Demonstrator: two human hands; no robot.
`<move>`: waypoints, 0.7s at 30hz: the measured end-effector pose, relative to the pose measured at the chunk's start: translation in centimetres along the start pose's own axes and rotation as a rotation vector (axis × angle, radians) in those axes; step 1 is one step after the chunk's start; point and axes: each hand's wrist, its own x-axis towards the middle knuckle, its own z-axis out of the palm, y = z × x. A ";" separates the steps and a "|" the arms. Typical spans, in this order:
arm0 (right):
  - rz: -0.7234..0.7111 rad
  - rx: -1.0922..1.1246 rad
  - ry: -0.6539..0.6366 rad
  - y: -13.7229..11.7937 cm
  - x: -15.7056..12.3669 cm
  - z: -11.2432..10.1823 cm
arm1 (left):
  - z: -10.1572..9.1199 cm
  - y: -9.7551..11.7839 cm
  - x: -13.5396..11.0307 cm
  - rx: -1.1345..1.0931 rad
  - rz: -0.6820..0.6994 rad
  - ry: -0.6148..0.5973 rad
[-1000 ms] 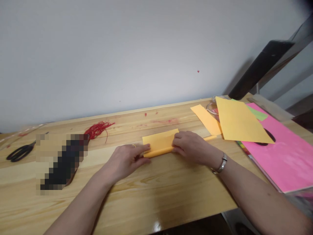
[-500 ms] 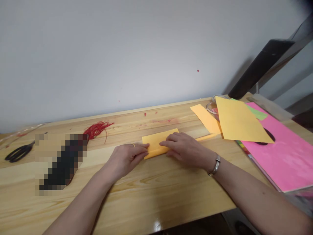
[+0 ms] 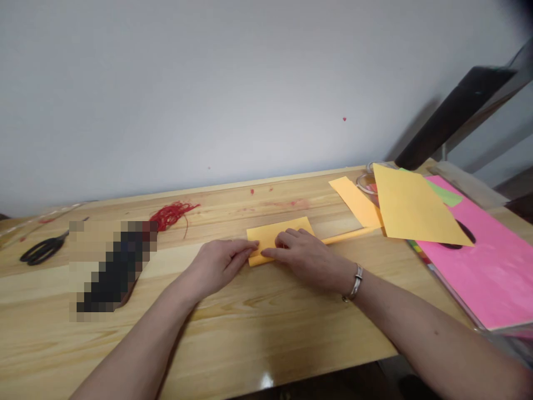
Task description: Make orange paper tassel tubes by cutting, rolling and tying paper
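Observation:
A small sheet of yellow paper lies on the wooden table in front of me, its near edge turned up into a narrow fold or roll. At the left end of that edge, my left hand pinches the paper between thumb and fingers. My right hand grips the same edge farther right, index finger extended along the fold and the other fingers curled on the sheet. Part of the paper is hidden under the right hand. Just beyond that hand, a thin rolled orange paper stick lies on the table.
To the right are an orange paper strip, a larger yellow sheet, and pink paper with black handles partly covered. On the left lie black-handled scissors, red string and a blurred dark object.
My right hand has slid left along the folded edge, its index finger now nearer my left hand. The left hand keeps its pinch. The whole view has shifted slightly.

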 end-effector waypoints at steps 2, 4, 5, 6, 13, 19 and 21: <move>-0.001 0.006 0.000 0.0 0.0 0.1 | -0.1 0.0 0.1 -0.008 -0.029 0.003; 0.000 0.015 -0.002 0.1 0.0 0.2 | -0.2 0.1 0.1 -0.013 -0.055 -0.002; 0.000 0.021 -0.003 0.1 0.0 0.2 | -0.2 0.2 0.1 -0.015 -0.065 -0.003; -0.001 0.028 -0.004 0.2 0.0 0.2 | -0.3 0.2 0.1 -0.014 -0.071 -0.004; 0.004 0.032 -0.005 0.0 -0.1 0.0 | 0.0 -0.1 -0.1 0.029 0.040 -0.016; 0.031 0.046 -0.010 0.6 -0.6 -0.3 | 0.5 -0.6 0.1 0.113 0.053 0.030; 0.061 0.052 -0.008 1.1 -0.9 -0.4 | 0.6 -0.6 0.1 0.123 0.061 0.041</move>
